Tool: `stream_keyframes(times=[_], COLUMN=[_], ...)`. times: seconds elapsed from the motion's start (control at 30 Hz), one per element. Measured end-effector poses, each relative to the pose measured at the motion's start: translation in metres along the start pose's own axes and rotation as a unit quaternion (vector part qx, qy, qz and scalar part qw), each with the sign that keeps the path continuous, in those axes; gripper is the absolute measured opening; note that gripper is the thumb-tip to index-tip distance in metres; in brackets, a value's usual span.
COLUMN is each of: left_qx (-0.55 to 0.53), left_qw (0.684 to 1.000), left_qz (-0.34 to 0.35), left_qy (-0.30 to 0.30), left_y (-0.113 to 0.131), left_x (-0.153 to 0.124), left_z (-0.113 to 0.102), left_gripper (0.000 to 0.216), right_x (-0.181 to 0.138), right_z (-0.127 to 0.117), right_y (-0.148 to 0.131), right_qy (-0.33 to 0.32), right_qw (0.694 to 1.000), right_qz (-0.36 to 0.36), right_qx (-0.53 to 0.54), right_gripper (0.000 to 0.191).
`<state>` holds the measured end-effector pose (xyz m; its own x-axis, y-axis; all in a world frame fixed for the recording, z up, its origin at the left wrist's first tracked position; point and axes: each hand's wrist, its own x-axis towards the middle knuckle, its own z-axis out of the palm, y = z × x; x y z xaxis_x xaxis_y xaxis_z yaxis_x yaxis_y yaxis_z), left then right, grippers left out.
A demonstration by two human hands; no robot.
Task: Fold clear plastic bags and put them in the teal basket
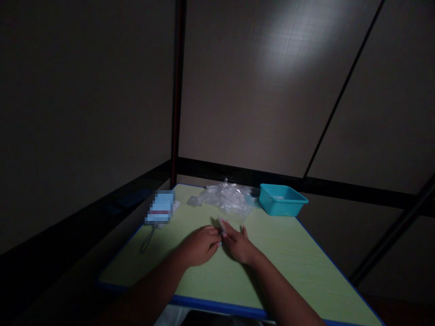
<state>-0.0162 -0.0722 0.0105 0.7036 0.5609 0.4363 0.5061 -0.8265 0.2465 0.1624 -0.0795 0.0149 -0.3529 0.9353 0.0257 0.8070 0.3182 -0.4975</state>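
Above the middle of the table (282,271), my left hand (200,246) and my right hand (240,244) meet at a small, pale, see-through plastic piece (221,224). The left fingers are curled and pinched together at its near end. My right thumb presses the piece against the fingers, while another right finger sticks out to the side. Whether it is a small bag or a wrapper, I cannot tell in this dim light. Just beyond the hands lies a crumpled heap of clear plastic bags (226,197).
A turquoise plastic basket (283,206) stands at the far right edge, with something pale inside. At the left edge lies a blurred-out light-blue item (161,207) with a cord loop (147,240). Dark panel walls (244,113) rise behind and to the left.
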Motion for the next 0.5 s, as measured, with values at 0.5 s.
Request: stream_keyframes(times=[0.5], left_qx=[0.004], left_qw=[1.000], left_qz=[0.014], left_qy=[0.007], left_y=[-0.0026], left_x=[-0.0010], left_z=[0.0033], left_gripper=[0.025], right_x=[0.0089], right_z=[0.0077], right_y=[-0.0010], right_qy=[0.063], right_qw=[0.996], right_qz=[0.021], right_qx=[-0.061], right_gripper=[0.051])
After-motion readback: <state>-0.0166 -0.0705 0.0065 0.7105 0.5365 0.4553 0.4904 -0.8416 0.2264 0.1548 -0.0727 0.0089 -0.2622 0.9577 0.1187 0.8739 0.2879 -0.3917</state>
